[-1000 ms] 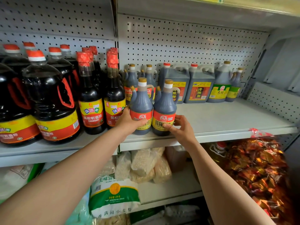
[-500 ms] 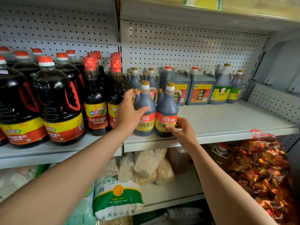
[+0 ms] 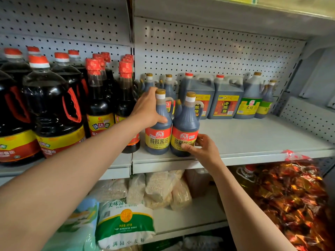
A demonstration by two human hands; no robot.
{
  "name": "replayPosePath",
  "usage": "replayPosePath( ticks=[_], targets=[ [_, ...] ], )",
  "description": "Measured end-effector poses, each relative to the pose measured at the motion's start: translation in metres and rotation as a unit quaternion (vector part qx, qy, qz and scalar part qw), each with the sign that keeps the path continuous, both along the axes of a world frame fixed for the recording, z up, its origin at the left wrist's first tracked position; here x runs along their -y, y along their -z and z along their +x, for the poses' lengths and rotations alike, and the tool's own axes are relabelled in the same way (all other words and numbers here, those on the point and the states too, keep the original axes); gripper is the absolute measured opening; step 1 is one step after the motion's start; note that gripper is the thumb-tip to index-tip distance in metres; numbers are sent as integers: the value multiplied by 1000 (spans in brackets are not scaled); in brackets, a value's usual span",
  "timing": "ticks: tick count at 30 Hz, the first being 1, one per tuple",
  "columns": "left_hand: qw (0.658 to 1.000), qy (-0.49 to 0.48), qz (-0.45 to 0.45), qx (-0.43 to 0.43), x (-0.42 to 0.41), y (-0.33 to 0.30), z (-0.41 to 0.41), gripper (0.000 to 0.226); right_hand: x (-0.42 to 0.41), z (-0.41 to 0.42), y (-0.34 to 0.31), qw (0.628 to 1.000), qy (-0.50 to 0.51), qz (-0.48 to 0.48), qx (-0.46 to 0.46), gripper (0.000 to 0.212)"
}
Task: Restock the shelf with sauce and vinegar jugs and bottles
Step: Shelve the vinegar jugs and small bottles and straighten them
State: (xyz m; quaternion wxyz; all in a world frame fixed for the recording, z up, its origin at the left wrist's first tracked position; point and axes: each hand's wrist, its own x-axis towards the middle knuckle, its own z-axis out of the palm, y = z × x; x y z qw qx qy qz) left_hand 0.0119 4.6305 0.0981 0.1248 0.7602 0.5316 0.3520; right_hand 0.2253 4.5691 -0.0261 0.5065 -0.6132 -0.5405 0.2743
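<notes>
A small grocery shop aisle. Grey metal shelving [image 3: 253,140] with a perforated pegboard back panel [image 3: 217,57] holds many copies of the same goods in rows: large dark soy sauce jugs with red caps and handles [image 3: 52,105] at the left, tall dark glass bottles with red foil tops [image 3: 97,104] beside them, and grey square vinegar jugs with red labels [image 3: 224,98] at the far back. Below sit a green-and-white flour bag [image 3: 125,223] and a clear bag of foil-wrapped sweets [image 3: 293,200].

A white perforated back panel [image 3: 217,57] fills the upper frame. Grey metal shelves [image 3: 253,140] cross the centre, evenly lit. Another shelf board [image 3: 217,13] overhangs at the top.
</notes>
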Motion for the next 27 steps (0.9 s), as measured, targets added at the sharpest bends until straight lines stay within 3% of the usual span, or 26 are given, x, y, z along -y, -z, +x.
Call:
replayPosePath(
  ticks=[2, 7, 12, 23, 27],
  targets=[
    [1000, -16, -15, -20, -2, -4, 2, 85, -4, 2, 2, 1000, 9, 3, 27, 75],
    [994, -48, -42, -93, -10, -19, 10, 93, -19, 5, 3, 999, 14, 4, 47, 72],
    [991, -67, -51, -104, -18, -27, 17, 101, -39, 9, 5, 998, 20, 1, 58, 72],
    [984, -102, -37, -144, -51, -32, 20, 88, -85, 12, 5, 996, 13, -3, 85, 71],
    [974, -128, -40, -183, -68, -35, 24, 96, -101, 10, 4, 997, 3, -6, 82, 72]
  ],
)
